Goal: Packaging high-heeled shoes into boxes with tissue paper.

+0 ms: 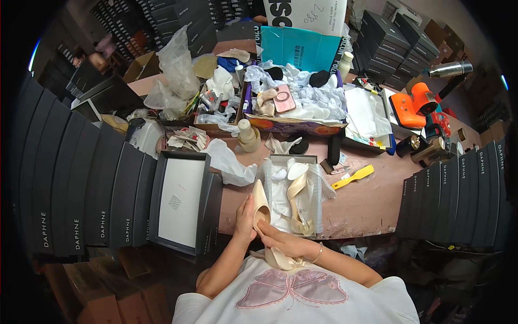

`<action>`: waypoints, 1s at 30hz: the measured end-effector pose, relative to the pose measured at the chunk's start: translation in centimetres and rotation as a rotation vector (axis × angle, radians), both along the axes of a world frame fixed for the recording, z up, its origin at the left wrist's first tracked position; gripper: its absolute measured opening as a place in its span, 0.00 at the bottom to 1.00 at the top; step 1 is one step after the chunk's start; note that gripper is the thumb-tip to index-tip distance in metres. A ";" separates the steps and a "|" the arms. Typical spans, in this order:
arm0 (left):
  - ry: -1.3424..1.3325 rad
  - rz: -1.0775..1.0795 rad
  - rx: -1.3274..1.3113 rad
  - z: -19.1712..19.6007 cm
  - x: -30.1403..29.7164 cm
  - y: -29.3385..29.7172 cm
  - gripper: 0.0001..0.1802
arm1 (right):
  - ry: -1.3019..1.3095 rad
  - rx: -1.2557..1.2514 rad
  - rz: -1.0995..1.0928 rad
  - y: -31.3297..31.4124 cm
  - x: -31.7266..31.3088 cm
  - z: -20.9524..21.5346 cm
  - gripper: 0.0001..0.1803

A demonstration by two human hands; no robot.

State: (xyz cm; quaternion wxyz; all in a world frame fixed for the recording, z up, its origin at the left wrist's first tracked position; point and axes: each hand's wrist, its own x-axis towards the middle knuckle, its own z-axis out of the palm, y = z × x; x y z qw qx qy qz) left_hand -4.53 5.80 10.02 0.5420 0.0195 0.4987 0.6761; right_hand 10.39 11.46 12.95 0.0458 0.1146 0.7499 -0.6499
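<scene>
Cream shoe (260, 197), toe outward, apparently steadied by left hand (245, 220), fingers curled round side; right hand (281, 241) at opening, finger pinch unclear; open shoebox (305, 159) close for reach.

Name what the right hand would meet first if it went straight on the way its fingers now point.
The right hand would first meet the cream shoe that the left hand holds; the right fingers are at its opening. How deep they reach is unclear.
</scene>
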 end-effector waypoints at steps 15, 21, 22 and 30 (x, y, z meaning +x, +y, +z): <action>-0.476 0.000 0.067 1.6 4.2 -1.9 0.40 | 0.023 0.713 -0.466 17.4 -0.4 -7.9 0.07; -0.379 0.135 0.155 -0.1 4.8 -1.4 0.31 | -0.164 -0.522 -0.405 5.1 1.5 -3.2 0.20; -0.315 0.086 0.091 -0.7 5.3 -1.6 0.28 | -0.160 -0.402 -0.453 4.5 0.7 -2.7 0.21; -0.406 0.040 0.055 -3.2 5.7 -2.9 0.21 | 0.117 0.613 -0.323 5.1 0.3 -1.9 0.13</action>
